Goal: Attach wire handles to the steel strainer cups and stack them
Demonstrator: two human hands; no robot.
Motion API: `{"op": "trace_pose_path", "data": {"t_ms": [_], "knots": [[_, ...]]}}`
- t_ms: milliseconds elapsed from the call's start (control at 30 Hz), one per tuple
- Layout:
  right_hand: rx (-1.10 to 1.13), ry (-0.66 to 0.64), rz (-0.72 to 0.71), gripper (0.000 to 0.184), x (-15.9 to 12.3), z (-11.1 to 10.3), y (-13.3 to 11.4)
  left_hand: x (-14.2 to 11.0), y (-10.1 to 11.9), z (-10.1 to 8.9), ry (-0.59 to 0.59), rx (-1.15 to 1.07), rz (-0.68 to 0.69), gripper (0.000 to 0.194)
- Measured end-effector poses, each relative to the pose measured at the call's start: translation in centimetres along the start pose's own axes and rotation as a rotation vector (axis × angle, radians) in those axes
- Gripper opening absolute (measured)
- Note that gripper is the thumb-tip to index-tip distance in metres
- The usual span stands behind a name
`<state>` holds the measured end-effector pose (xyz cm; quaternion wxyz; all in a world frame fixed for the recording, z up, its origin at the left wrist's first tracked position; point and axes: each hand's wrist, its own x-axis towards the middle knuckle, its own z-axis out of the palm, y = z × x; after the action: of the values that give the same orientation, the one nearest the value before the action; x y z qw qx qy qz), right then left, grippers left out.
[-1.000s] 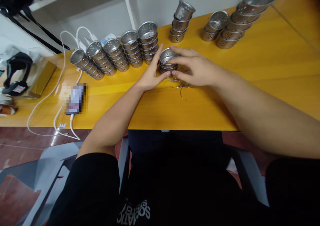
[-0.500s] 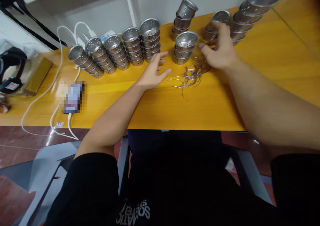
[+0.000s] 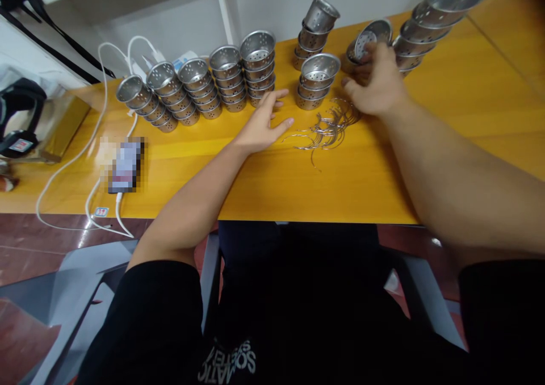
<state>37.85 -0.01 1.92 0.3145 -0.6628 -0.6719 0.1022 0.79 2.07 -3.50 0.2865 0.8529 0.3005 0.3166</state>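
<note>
My right hand (image 3: pixel 377 81) grips the near side of a perforated metal cup (image 3: pixel 381 30) at the back right. That cup leans towards me, its holed bottom showing, above another cup (image 3: pixel 349 64) partly hidden by my fingers. My left hand (image 3: pixel 264 124) rests over the table, fingers spread, holding nothing. Between my hands stands a short stack of perforated cups (image 3: pixel 317 81). In front of that stack lies a loose heap of thin curved metal wires (image 3: pixel 330 126).
Several cup stacks (image 3: pixel 225 81) line the back left. A tilted stack (image 3: pixel 313 33) stands back centre, and a taller leaning stack (image 3: pixel 426 30) at the right. A phone (image 3: pixel 126 166) with white cables (image 3: pixel 87 152) lies on the yellow table (image 3: pixel 272 192).
My right hand has left the short middle stack and moved right to the back-right cup, which has tipped towards me. My left hand has come away from the middle stack.
</note>
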Motion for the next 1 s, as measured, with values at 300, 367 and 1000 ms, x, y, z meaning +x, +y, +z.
{"op": "trace_pose_path", "data": {"t_ms": [300, 367, 1000], "knots": [[-0.112, 0.023, 0.047, 0.034, -2.1, -2.7, -3.9, 0.0, -0.3, -0.2, -0.012, 0.024, 0.041, 0.087], [-0.137, 0.019, 0.041, 0.033, -2.4, -2.9, -4.4, 0.0, -0.2, -0.3, -0.014, 0.023, 0.047, 0.084], [0.224, 0.023, -0.492, 0.024, -6.4, -3.2, -9.0, 0.4, 1.4, -0.3, 0.092, 0.053, 0.053, 0.111]]}}
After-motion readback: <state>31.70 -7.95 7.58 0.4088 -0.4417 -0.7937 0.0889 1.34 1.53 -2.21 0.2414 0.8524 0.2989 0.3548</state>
